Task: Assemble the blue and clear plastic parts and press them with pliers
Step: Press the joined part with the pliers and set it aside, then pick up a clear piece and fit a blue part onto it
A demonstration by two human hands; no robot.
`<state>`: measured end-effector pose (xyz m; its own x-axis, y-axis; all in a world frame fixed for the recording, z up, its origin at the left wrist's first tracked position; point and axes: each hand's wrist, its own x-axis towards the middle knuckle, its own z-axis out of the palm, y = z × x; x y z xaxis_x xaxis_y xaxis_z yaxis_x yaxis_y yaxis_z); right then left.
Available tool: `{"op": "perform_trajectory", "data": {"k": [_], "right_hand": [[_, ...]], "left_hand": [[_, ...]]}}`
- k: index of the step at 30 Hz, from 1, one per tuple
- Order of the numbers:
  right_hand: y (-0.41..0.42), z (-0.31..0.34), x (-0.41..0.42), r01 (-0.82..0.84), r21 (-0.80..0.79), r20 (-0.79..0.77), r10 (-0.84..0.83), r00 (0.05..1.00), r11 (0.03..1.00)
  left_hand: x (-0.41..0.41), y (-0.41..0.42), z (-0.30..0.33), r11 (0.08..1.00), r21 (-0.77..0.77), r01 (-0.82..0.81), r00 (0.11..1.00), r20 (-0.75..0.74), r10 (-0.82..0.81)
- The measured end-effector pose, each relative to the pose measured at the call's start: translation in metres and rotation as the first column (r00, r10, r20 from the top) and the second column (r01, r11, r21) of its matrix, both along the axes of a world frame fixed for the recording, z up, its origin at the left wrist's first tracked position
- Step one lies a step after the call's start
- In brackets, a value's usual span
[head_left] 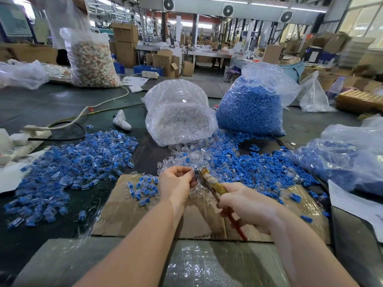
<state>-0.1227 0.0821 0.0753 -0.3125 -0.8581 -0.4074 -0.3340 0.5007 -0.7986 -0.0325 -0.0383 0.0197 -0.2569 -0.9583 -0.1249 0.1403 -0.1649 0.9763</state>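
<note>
Both hands work low over a flat sheet of cardboard [128, 214] at the near edge of the dark surface [51, 104]. Left hand [176, 183] has its fingers curled in, pinching something small at the fingertips; what it pinches is too blurred to name for certain, though it sits right at the nose of the pliers [211, 183]. Right hand [246, 206] is clenched round the pliers' handles, one red handle sticking out below the palm.

Two upright bags stand behind: one bag of clear parts [180, 119] and, just to its right, one bag of blue parts [252, 104], both open-topped. A third bag holding blue pieces [339, 160] slumps at the right edge. Loose blue and clear parts [238, 160] spill between the bags and the hands, too many to count. One broad heap of joined blue-and-clear pieces [68, 168] lies to the left, and roughly a dozen more [143, 189] sit on the cardboard beside the left hand.

Bare cardboard shows nearest the person, under the forearms.
</note>
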Motion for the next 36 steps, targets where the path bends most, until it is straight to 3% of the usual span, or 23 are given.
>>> {"op": "perform_trajectory", "data": {"k": [14, 17, 21, 24, 26, 28, 32, 36], "right_hand": [[0.001, -0.001, 0.006, -0.084, -0.077, -0.263, 0.061, 0.963, 0.994], [0.002, -0.002, 0.006, -0.09, -0.088, -0.261, 0.064, 0.963, 0.992], [0.0, -0.01, 0.002, 0.034, -0.146, -0.184, -0.061, 0.981, 0.989], [-0.005, -0.026, -0.006, 0.132, -0.182, -0.387, -0.195, 0.901, 0.974], [-0.005, -0.035, -0.014, 0.214, -0.13, -0.592, -0.248, 0.766, 0.968], [-0.002, -0.041, -0.02, 0.294, -0.106, -0.723, -0.277, 0.633, 0.95], [0.001, -0.054, -0.031, 0.336, -0.095, -0.845, -0.254, 0.47, 0.937], [0.003, -0.065, -0.035, 0.368, -0.076, -0.879, -0.236, 0.413, 0.927]], "left_hand": [[-0.002, 0.006, 0.002, 1.0, 0.022, -0.021, 1.0, -0.003, 0.021], [-0.002, 0.006, 0.001, 1.0, 0.02, -0.024, 1.0, -0.009, 0.024], [-0.003, 0.008, -0.002, 0.998, 0.053, -0.021, 0.999, -0.046, 0.024], [0.002, 0.007, -0.006, 0.998, -0.054, -0.027, 0.997, 0.076, 0.031], [0.01, 0.004, -0.008, 0.962, -0.272, -0.02, 0.946, 0.305, 0.106], [0.02, 0.0, -0.009, 0.886, -0.463, 0.016, 0.829, 0.502, 0.247], [0.037, -0.014, -0.013, 0.807, -0.587, 0.062, 0.626, 0.652, 0.426], [0.045, -0.021, -0.021, 0.786, -0.603, 0.14, 0.482, 0.734, 0.477]]}}
